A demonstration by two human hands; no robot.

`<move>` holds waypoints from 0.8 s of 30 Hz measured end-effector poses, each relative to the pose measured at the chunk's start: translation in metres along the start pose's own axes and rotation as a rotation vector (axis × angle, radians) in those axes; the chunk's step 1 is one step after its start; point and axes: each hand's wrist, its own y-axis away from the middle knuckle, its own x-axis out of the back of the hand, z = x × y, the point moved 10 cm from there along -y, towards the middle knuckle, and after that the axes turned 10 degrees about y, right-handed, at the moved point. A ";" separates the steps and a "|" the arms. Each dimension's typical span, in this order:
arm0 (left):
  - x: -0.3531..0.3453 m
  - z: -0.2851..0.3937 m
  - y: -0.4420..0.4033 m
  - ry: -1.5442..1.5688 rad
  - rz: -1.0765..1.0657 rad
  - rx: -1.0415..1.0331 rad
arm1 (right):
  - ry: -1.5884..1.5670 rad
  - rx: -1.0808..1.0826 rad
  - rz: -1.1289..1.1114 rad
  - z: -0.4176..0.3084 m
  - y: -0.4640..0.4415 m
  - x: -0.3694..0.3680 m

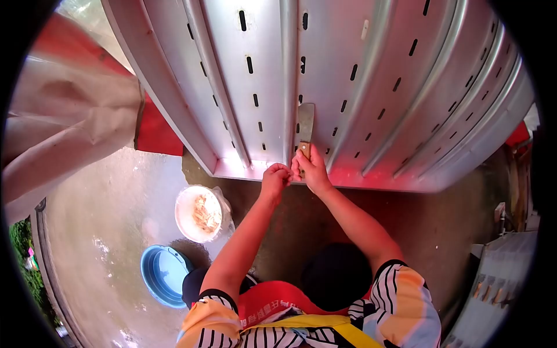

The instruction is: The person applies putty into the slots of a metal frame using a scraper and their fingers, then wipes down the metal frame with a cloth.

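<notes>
My right hand (313, 169) is wrapped round the wooden handle of a knife (307, 123), whose broad, blunt-ended metal blade points away from me over a slotted metal tray. Just left of it, my left hand (275, 178) is closed, its fingertips pinched together and close to the right hand. Whatever those fingers hold, if anything, is too small to make out. Both hands are at the near edge of the large metal tray (331, 35), which has long raised ribs and rows of short dark slots.
A white bucket (181, 211) with pale pieces inside and a plastic lining stands on the wet concrete floor (104, 232). Beside it is a blue basin (152, 284). Red and pale sheeting (87, 110) hangs at the left. A grey ribbed object (499, 284) lies at the lower right.
</notes>
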 end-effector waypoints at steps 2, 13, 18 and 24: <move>-0.009 0.005 0.005 0.028 0.021 -0.003 | 0.079 0.001 0.002 -0.005 -0.001 0.007; -0.016 0.043 0.007 -0.011 0.015 -0.068 | 0.941 0.320 0.285 -0.060 -0.008 0.030; -0.034 0.038 0.006 0.063 0.010 -0.068 | 1.070 0.317 0.250 -0.076 -0.003 0.032; -0.050 0.023 0.001 0.057 -0.014 -0.064 | 1.243 0.249 0.251 -0.103 0.006 0.055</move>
